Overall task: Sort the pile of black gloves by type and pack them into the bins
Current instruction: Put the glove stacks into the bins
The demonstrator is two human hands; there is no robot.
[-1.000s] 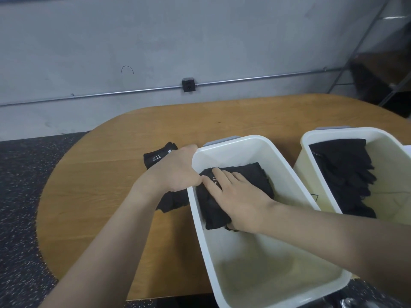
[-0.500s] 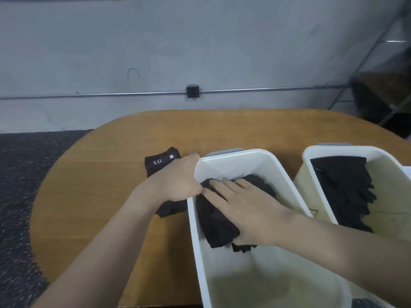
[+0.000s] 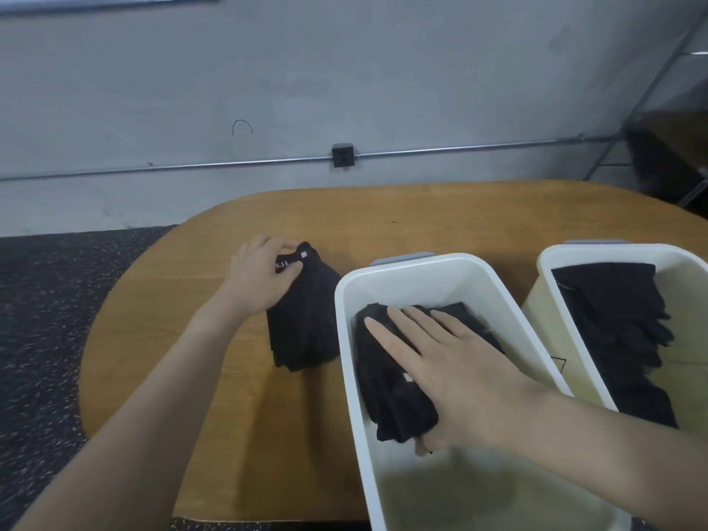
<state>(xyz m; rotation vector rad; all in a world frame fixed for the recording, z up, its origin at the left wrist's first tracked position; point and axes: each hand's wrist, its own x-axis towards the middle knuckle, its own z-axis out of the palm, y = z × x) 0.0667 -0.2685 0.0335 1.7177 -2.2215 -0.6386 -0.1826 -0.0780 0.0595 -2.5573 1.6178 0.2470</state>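
since the earlier frame the left hand (image 3: pixel 260 277) has left the bin rim and gone out to the stack of gloves on the table (image 3: pixel 302 320), fingers curled over its labelled cuff end. from the head view, the right hand (image 3: pixel 452 373) lies flat, fingers straight, pressing the gloves in the near bin (image 3: pixel 390 373) against the white bin (image 3: pixel 346 339) floor. a second bin (image 3: pixel 544 270) to the right holds other black gloves (image 3: pixel 620 331). packing this type looks under way; next, i judge, the table stack needs lifting over the rim and laying beside the pressed bundle.
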